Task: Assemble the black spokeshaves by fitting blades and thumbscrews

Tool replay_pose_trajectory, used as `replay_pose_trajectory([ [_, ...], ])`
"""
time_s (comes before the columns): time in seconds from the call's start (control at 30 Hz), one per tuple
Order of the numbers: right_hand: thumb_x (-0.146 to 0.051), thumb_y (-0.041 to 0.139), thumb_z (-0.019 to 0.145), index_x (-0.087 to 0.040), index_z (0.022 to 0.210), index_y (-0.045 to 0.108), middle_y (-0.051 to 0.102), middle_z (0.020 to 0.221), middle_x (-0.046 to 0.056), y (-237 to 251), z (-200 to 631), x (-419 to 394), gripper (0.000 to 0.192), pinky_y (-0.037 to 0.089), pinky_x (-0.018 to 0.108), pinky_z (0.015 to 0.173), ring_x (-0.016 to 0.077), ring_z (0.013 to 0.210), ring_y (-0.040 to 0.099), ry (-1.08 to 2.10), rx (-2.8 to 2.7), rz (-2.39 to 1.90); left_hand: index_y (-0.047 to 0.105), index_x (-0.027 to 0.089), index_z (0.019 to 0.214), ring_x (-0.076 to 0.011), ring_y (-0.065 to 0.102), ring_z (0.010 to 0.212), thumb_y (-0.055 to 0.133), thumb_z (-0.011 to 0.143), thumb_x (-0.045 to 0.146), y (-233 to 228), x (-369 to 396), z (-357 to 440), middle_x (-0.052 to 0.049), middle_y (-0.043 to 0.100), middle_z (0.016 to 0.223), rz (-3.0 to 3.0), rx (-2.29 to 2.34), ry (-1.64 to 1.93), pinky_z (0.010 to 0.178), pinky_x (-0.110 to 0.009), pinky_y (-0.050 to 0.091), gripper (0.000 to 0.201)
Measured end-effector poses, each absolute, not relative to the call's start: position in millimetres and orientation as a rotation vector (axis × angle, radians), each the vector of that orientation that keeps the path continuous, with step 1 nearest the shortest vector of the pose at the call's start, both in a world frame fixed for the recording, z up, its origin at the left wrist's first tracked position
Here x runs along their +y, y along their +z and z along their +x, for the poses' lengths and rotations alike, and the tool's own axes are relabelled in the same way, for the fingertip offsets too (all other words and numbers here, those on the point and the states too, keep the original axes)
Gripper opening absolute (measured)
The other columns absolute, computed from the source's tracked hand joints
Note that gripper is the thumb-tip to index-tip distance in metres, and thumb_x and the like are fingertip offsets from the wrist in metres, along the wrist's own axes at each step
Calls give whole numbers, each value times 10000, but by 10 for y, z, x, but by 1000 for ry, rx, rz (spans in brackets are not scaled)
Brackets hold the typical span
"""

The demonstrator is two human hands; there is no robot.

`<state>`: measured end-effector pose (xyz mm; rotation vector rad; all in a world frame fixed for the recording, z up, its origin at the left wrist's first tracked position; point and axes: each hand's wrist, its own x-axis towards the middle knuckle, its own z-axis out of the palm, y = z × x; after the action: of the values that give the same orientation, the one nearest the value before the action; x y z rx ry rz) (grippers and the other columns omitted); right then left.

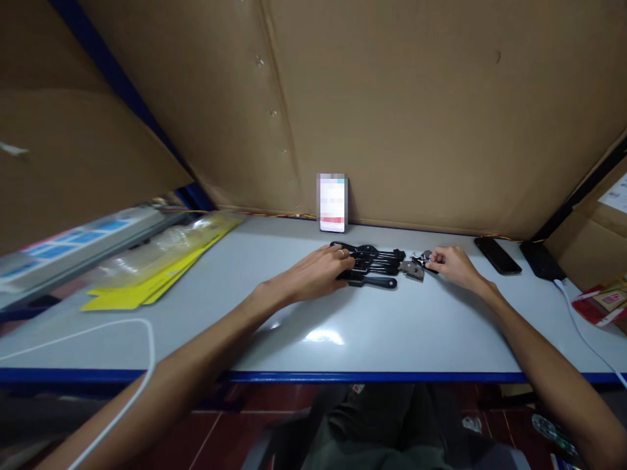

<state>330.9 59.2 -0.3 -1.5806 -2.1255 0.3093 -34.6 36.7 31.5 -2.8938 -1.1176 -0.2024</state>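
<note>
A smooth, glossy grey table with a blue edge holds a cluster of black, long-handled tools with dull metal heads. The left hand lies flat on the handles, fingers together. The right hand pinches one metal head at its fingertips.

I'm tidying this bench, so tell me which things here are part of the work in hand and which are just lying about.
In hand:
- black-handled tools, under the left hand
- small metal piece, at the right hand
- grey metal part between them

Lying about:
- upright phone
- yellow packaging cards
- two dark phones
- white cable
</note>
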Motion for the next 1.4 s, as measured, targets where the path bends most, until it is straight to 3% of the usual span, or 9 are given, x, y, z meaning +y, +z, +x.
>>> replay_pose_trajectory([
  [0.5,-309,677,824,-223,749,646,667,693,17,-27,3270,565,118,294,307,580,167,607,524,310,-2206,-1564,640,169,973,-251,631,944,614,902,245,232,459,-380,-96,677,1005,-2921,-1170,-209,833,-358,475,107],
  [0.93,-313,634,838,-216,744,699,705,709,54,4,3307,599,149,332,323,591,192,626,567,296,-2138,-1614,623,163,1042,-264,641,962,620,927,263,276,424,-365,-104,682,1053,-2889,-1253,-48,812,-370,489,152],
  [1.4,-269,639,846,-195,740,729,700,700,42,11,3326,609,158,332,297,605,180,654,580,260,-2163,-1726,621,177,982,-253,635,938,605,930,284,258,476,-426,-91,678,1033,-2874,-1205,-13,797,-361,483,120],
])
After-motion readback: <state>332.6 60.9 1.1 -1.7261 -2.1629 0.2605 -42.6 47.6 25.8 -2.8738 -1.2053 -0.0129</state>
